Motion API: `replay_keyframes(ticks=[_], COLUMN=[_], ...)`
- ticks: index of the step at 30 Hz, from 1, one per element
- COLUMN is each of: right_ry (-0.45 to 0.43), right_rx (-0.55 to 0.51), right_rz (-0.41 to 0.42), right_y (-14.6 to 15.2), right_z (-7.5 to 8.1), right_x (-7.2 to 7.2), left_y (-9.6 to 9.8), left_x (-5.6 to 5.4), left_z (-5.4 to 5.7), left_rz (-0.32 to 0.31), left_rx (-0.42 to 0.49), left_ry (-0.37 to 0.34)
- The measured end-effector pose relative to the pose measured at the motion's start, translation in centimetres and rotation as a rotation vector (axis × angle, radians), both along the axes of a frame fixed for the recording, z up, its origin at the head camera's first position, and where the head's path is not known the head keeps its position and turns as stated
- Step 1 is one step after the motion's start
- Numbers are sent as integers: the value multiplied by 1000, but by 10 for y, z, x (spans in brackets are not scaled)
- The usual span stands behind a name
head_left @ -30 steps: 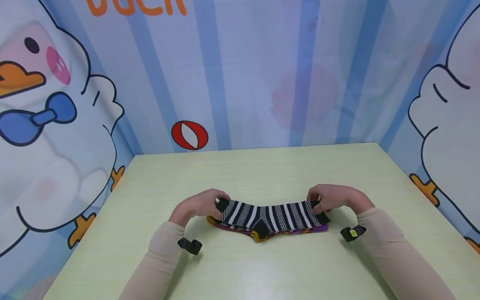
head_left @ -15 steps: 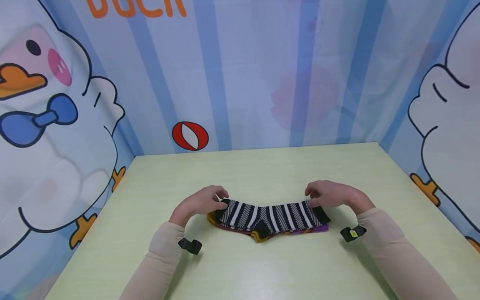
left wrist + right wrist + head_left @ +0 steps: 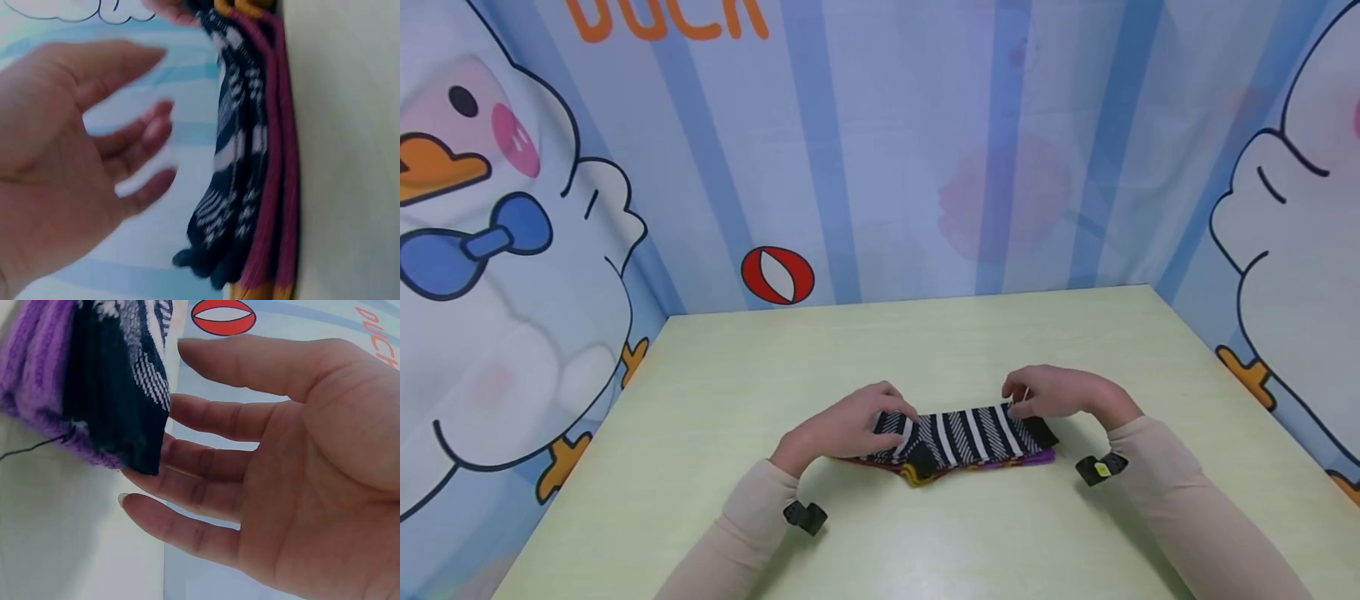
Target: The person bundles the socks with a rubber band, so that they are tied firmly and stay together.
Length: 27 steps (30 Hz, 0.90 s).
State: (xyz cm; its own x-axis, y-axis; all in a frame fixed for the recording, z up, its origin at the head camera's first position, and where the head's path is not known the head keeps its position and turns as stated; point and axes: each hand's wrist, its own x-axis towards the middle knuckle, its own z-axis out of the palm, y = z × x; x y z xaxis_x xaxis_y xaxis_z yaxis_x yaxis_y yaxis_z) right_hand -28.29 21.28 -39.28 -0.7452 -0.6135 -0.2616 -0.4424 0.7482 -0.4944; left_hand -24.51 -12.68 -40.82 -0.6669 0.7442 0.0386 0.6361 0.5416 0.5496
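A black-and-white patterned sock (image 3: 958, 435) lies flat on top of a small stack in the head view, its black heel towards me. Beneath it show the edges of a mustard-and-maroon sock (image 3: 284, 156) and a purple sock (image 3: 40, 356). My left hand (image 3: 853, 423) hovers over the left part of the stack with its fingers spread and relaxed, hiding the sock's left end. At the right end, my right hand (image 3: 1058, 392) hangs with loose fingers at the sock's far edge. Neither hand grips anything.
The pale wooden table (image 3: 925, 542) surrounds the socks. A blue striped backdrop (image 3: 910, 150) with printed ducks stands behind and at both sides. A loose dark thread (image 3: 34, 447) sticks out from the purple sock. Each wrist carries a small black camera (image 3: 805, 517).
My left hand has let go of the stack's left end and moved right over the sock. My right fingers have loosened from the right end and shifted slightly left. The socks stay in place.
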Motion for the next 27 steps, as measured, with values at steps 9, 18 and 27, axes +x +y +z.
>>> replay_keyframes(ticks=[9, 18, 27], right_ry=[-1, -3, 45], right_rx=[35, 39, 36], right_rz=[17, -4, -74], right_y=[-4, 7, 49], right_z=[-4, 4, 21], right_x=[1, -2, -5], left_y=[14, 22, 26], left_x=[9, 15, 16], left_z=[-8, -14, -18], left_rz=[-148, -109, -106], left_rx=[-192, -273, -291], left_ry=[-75, 13, 67])
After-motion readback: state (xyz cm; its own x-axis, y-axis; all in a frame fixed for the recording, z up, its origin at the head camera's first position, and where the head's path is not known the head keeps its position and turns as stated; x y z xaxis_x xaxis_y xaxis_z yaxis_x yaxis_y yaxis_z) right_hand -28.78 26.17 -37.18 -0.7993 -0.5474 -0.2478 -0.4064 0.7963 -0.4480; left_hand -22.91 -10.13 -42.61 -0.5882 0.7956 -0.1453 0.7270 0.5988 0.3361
